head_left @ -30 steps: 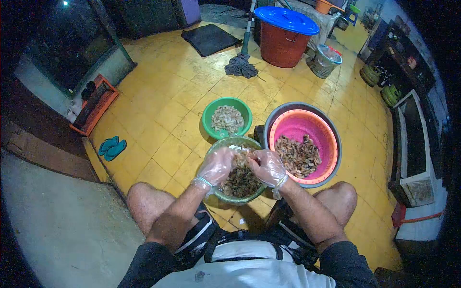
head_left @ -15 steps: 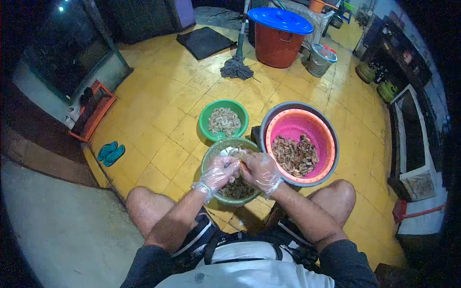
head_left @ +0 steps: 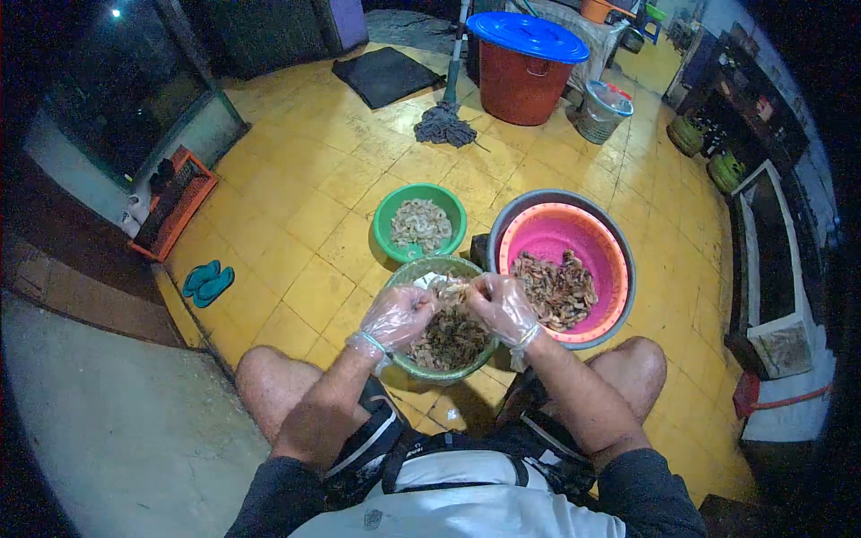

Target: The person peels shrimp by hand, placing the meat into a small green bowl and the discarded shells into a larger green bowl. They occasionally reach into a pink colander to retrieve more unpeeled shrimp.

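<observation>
Both my hands wear clear plastic gloves and meet over a green bowl (head_left: 403, 361) of dark shrimp shells between my knees. My left hand (head_left: 397, 316) and my right hand (head_left: 502, 308) pinch one small shrimp (head_left: 449, 289) between their fingertips above the bowl. Just right of it stands a pink basin (head_left: 603, 253), set inside a grey basin, holding brownish whole shrimp. A smaller green bowl (head_left: 386, 215) of pale peeled shrimp sits on the floor beyond my hands.
The floor is yellow tile (head_left: 296, 224). A red bucket with a blue lid (head_left: 526, 61), a mop (head_left: 446, 121), a wire basket (head_left: 602, 111) and a dark mat (head_left: 384, 74) stand farther back. Teal sandals (head_left: 207, 279) and an orange crate (head_left: 175, 199) lie left.
My hands have stayed over the green bowl, working the shrimp; they drew together half a second ago and now sit slightly apart again. The view has shifted a little.
</observation>
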Motion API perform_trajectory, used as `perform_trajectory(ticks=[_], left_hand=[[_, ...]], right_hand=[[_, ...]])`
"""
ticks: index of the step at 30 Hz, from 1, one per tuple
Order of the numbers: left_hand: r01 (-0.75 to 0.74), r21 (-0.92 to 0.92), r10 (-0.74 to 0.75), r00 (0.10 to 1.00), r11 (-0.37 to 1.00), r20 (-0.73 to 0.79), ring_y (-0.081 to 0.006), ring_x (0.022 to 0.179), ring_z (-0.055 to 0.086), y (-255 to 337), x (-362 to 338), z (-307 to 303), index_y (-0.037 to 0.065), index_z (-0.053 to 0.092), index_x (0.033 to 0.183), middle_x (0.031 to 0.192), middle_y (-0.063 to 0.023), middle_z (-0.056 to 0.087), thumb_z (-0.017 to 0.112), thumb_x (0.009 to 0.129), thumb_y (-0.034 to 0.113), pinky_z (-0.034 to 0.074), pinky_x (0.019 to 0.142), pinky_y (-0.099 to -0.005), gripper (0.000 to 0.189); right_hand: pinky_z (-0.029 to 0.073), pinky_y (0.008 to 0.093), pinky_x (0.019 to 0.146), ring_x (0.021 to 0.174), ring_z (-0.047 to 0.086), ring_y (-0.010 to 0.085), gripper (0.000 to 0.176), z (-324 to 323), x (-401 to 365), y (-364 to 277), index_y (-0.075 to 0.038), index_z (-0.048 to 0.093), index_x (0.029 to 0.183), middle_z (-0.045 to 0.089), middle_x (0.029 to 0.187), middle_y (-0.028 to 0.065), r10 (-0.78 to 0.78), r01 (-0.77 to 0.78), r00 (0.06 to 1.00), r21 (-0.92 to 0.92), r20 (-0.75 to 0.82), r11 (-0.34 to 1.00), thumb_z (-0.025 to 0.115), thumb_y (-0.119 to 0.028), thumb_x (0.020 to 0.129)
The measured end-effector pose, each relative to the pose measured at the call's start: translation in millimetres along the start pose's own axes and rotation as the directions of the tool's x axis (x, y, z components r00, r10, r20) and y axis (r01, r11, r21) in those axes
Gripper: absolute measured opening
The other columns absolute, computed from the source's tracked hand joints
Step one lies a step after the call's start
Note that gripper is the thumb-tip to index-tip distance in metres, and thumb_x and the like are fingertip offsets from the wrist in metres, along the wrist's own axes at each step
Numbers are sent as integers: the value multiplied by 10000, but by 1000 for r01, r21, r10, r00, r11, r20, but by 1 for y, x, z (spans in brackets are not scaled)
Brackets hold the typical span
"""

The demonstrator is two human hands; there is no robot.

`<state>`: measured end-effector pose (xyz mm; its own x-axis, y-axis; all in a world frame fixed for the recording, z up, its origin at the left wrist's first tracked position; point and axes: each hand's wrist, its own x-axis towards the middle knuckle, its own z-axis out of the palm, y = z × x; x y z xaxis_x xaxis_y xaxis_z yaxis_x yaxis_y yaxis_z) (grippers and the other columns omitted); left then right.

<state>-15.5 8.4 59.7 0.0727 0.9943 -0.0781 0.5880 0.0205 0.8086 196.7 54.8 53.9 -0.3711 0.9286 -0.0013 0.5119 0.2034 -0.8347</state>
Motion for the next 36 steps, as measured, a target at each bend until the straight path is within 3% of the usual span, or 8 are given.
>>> perform_trajectory(ticks=[3, 6, 8, 11, 16, 26, 31, 36], left_hand=[[93, 156, -128, 965, 983, 230, -172, 744, 665, -1, 1, -5, 37, 708, 1044, 846, -145, 701, 658, 860, 243, 524, 707, -326, 280], [-164, 215, 150, 985, 963, 80, -167, 747, 663, -6, -1, 7, 43, 689, 1125, 878, -104, 718, 672, 878, 223, 531, 701, -326, 306], [8, -394, 9, 999, 919, 42, -199, 845, 667, 1, 0, 17, 51, 695, 1108, 989, -113, 718, 663, 895, 162, 524, 739, -339, 243], [66, -547, -26, 996, 834, 80, -132, 782, 641, 11, -2, 19, 10, 689, 1127, 924, -41, 712, 691, 887, 107, 522, 683, -282, 259], [139, -574, -142, 989, 807, 40, -84, 660, 601, -14, 3, 38, -21, 692, 1094, 827, -33, 699, 701, 863, 71, 497, 597, -235, 248], [72, -571, -117, 992, 818, -42, -76, 702, 607, -17, 4, 46, -15, 697, 1030, 852, -37, 697, 724, 849, 90, 500, 633, -226, 211], [97, -673, -106, 994, 734, 26, -101, 761, 629, -11, 5, 39, -35, 651, 1053, 925, -70, 691, 687, 880, 55, 524, 665, -247, 199], [132, -781, -196, 981, 610, 13, -123, 787, 640, -8, 5, 30, -36, 621, 1041, 937, -94, 683, 679, 886, 50, 544, 675, -272, 186]], right_hand=[[511, 363, 617, 629, 625, 152, 225, -7, 4, -4, 19, 689, 886, 663, 683, 117, 21, -20, 995, -4, 98, 1000, 629, -195, 853], [513, 358, 613, 632, 640, 169, 221, -5, 0, -8, 13, 698, 893, 672, 697, 132, 26, -39, 991, 93, 135, 995, 629, -195, 862], [513, 362, 614, 642, 651, 183, 216, 0, -1, -5, 11, 701, 905, 678, 708, 136, -13, 5, 993, 74, 118, 997, 629, -188, 861], [519, 386, 651, 702, 673, 259, 205, 4, -4, -7, -13, 705, 950, 685, 763, 162, -42, 40, 996, 31, 74, 999, 633, -175, 846], [515, 465, 679, 741, 648, 378, 197, 18, -9, -3, -54, 686, 961, 658, 810, 192, -370, 359, 928, -149, -53, 922, 677, -158, 794], [504, 487, 640, 672, 632, 389, 158, 17, -6, 1, -35, 670, 878, 617, 692, 204, -387, 358, 918, -229, -91, 905, 628, -163, 795], [525, 422, 666, 684, 676, 325, 206, 6, -3, -5, -34, 699, 788, 671, 733, 180, -20, 21, 1000, 67, -22, 998, 661, -236, 786], [527, 386, 671, 678, 685, 247, 214, -8, -1, -9, -41, 713, 843, 683, 746, 160, 88, -79, 991, -95, 98, 992, 683, -248, 798]])
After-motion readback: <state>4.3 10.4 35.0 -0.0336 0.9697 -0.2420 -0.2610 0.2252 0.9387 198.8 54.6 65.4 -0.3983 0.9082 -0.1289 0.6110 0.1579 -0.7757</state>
